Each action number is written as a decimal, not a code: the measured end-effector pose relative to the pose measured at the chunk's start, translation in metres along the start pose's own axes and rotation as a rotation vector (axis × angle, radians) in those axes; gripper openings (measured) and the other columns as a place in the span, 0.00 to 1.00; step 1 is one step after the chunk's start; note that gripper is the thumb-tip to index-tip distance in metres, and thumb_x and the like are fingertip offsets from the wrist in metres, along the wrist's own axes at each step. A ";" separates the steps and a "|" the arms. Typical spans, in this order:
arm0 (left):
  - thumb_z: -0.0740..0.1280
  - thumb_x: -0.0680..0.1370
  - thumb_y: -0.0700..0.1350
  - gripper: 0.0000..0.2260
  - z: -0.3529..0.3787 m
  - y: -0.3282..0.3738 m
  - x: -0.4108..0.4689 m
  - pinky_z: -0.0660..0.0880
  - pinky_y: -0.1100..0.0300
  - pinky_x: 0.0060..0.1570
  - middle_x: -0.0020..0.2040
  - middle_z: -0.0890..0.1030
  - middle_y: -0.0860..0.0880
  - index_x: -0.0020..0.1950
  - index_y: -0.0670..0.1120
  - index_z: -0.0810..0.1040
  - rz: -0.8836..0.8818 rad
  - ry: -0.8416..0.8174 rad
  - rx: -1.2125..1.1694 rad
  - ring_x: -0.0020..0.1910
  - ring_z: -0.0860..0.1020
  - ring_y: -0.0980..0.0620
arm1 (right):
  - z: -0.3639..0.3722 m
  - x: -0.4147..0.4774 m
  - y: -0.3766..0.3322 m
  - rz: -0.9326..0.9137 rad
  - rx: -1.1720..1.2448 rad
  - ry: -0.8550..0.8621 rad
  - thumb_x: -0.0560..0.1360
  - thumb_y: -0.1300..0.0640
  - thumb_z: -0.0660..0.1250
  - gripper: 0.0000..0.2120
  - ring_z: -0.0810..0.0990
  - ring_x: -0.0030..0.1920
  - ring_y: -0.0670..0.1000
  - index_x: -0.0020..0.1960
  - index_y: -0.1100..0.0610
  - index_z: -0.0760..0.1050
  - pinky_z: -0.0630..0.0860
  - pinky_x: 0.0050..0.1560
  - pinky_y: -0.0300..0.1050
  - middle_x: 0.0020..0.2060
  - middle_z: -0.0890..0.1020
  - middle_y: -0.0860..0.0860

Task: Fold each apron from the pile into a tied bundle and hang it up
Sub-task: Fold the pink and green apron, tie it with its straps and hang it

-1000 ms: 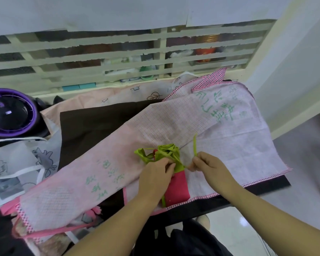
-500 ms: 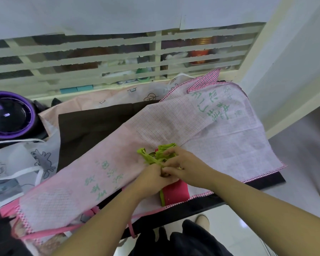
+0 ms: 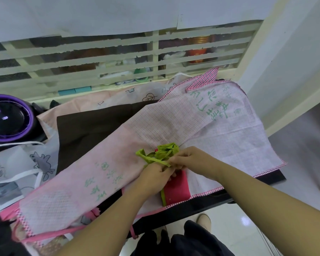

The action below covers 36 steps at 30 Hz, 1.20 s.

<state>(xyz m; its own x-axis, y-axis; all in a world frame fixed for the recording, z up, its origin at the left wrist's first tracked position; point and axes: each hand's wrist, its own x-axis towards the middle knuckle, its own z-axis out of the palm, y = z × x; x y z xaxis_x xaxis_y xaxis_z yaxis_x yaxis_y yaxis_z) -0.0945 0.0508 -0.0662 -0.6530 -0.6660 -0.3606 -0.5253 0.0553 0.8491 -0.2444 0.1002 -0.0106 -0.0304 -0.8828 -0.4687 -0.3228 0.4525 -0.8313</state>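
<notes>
The red apron bundle (image 3: 176, 190) lies folded into a narrow packet near the front edge of the worktop (image 3: 183, 213), at about 6 o'clock in the view. Its green ties (image 3: 163, 153) are bunched in a crumpled knot at the packet's 12 o'clock end. One loop sticks out toward 9 o'clock.

The left hand (image 3: 154, 175) comes in from 7 o'clock. Its grip is clamped on a strand of the green ties, with the fingers curled over the top of the packet. The right hand (image 3: 195, 159) comes in from 4 o'clock. Its grip is pinched on the same ties, just beside the knot. The two hands touch at the fingertips.

The bundle rests on a pink checked apron (image 3: 183, 122) with green printed characters, spread flat from 8 o'clock to 2 o'clock. A brown cloth (image 3: 92, 130) lies under it. At 9 o'clock stand a purple-rimmed appliance (image 3: 6, 119) and, below it, a white bag (image 3: 17, 163) with a cartoon print. A window grille (image 3: 118, 58) runs across 12 o'clock.
</notes>
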 end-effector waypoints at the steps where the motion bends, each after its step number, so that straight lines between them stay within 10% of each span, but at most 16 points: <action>1: 0.61 0.81 0.48 0.10 0.001 0.001 0.000 0.77 0.56 0.47 0.37 0.82 0.57 0.41 0.55 0.78 0.002 0.016 -0.002 0.36 0.78 0.59 | 0.000 0.000 0.002 0.025 0.094 0.027 0.78 0.58 0.65 0.10 0.77 0.38 0.45 0.47 0.63 0.83 0.73 0.41 0.34 0.38 0.82 0.55; 12: 0.61 0.81 0.40 0.15 0.005 0.000 0.007 0.77 0.58 0.46 0.31 0.81 0.55 0.38 0.51 0.80 -0.080 0.016 -0.115 0.36 0.79 0.55 | 0.000 -0.006 0.005 0.122 0.888 0.148 0.75 0.68 0.65 0.05 0.71 0.30 0.46 0.44 0.60 0.75 0.73 0.37 0.38 0.30 0.76 0.50; 22: 0.58 0.79 0.32 0.13 -0.010 0.014 0.007 0.77 0.66 0.42 0.32 0.82 0.50 0.41 0.40 0.80 -0.153 -0.200 -0.334 0.32 0.79 0.58 | 0.006 -0.028 0.028 -0.022 -0.374 -0.006 0.75 0.58 0.68 0.06 0.82 0.36 0.44 0.39 0.51 0.75 0.78 0.45 0.38 0.36 0.84 0.48; 36: 0.58 0.82 0.38 0.11 -0.021 0.017 0.001 0.76 0.68 0.45 0.43 0.83 0.49 0.55 0.38 0.79 -0.165 -0.373 -0.463 0.39 0.80 0.58 | 0.011 -0.015 0.028 0.019 -0.449 -0.003 0.75 0.62 0.66 0.04 0.82 0.40 0.47 0.44 0.60 0.79 0.78 0.49 0.44 0.40 0.85 0.53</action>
<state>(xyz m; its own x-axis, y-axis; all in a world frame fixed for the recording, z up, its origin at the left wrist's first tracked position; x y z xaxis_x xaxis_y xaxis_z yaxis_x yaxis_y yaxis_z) -0.0924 0.0353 -0.0441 -0.7741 -0.3284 -0.5412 -0.3991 -0.4105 0.8199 -0.2430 0.1273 -0.0302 -0.0375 -0.8740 -0.4845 -0.7009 0.3686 -0.6107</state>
